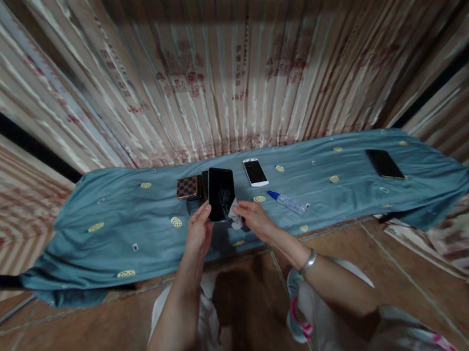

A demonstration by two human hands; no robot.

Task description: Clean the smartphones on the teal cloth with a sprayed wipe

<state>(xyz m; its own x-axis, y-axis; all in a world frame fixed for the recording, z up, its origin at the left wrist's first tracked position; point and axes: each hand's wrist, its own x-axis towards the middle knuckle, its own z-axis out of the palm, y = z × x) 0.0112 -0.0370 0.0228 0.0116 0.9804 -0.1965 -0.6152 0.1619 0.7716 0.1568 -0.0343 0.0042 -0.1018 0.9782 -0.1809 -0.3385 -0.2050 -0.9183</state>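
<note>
My left hand grips the lower left edge of a black phone, which is tilted up with its dark, smudged screen toward me. A crumpled pale cloth is pinched in my right hand and touches the phone's lower right corner. Behind the held phone to the left are a brown checkered wallet and a dark item, partly hidden. A white phone lies to the right, and nearer me is a clear spray bottle with a blue cap.
The low surface has a blue-green cloth with yellow patterns. Another dark phone lies at its right. Striped curtains hang behind and at both sides. My legs are below, above the brown tiled floor.
</note>
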